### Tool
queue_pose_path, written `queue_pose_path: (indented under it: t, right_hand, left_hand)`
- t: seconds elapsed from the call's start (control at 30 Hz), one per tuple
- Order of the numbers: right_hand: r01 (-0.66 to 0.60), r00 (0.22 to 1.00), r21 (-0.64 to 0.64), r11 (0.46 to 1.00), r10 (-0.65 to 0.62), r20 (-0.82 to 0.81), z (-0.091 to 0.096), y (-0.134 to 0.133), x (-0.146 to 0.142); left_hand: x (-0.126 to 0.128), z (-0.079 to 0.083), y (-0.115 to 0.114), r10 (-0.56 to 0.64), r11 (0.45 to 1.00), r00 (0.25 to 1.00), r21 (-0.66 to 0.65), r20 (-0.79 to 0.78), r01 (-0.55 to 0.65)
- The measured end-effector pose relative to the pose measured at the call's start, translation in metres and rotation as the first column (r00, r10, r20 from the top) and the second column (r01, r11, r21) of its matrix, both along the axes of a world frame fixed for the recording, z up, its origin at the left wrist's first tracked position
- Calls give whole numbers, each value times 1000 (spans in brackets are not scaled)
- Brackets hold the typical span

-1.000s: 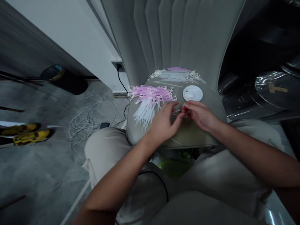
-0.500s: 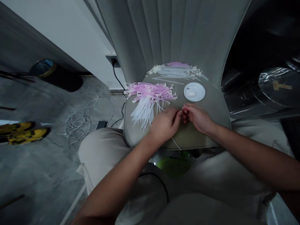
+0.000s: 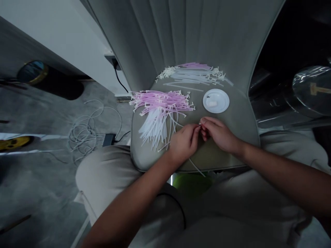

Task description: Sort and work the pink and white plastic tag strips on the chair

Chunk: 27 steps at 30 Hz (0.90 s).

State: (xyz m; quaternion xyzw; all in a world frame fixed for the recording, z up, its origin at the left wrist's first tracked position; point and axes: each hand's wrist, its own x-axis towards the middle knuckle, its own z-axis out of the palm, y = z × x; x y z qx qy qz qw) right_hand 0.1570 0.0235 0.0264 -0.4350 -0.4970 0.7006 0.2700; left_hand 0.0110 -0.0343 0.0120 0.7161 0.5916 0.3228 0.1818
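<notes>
Above the front of a grey padded chair seat [image 3: 240,124], my two hands meet fingertip to fingertip. My left hand [image 3: 183,140] is closed round a thin white strip [image 3: 197,168], whose tail pokes out below the palm towards the seat edge. My right hand [image 3: 218,134] pinches at the strip's upper end; the small piece between the fingertips is mostly hidden. Left of my hands lies a crosswise bundle of pink strips [image 3: 161,100] with white ends, over a fan of white strips [image 3: 155,129]. Behind my right hand stands a round white dish [image 3: 224,105] with a small white block in it.
More white strips [image 3: 193,76] and a few pink ones lie along the chair's backrest [image 3: 201,31]. On the floor at left are a coiled grey cable [image 3: 84,134], a black box [image 3: 109,139] and a dark cylinder [image 3: 51,81]. A plug [image 3: 114,63] sits in the wall.
The view has shifted slightly. My right fingertips have closed in against the left ones, and the strip's tail shows longer below my left hand.
</notes>
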Motion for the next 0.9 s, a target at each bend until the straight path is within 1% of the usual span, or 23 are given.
queue_pose_path:
  t: [0.17,0.37,0.5,0.7,0.9]
  right_hand:
    - [-21,999,48,999,20,27,3,-1,-1]
    - [-16,1000,27,1000,17,-18,1,-1,-1]
    - [-14,1000,19,1000,14,-4,-1,-1,-2]
    - [-58,998,44,997,57,16,-4,-2,0]
    - [-57,998,41,998,57,8,-6,-1,0]
  left_hand:
    - [-1,-3,1,15,999,1000,-32,-6,-15]
    - [-2,-5,3,24,999,1000,-37,15,-24]
    - [-2,-5,4,10,999,1000,-33,7,-9]
    - [-2,-5,5,-11,1000,1000,-13,5,11]
    - [-3,-8,6,-20,1000,1000,-13,-13,20]
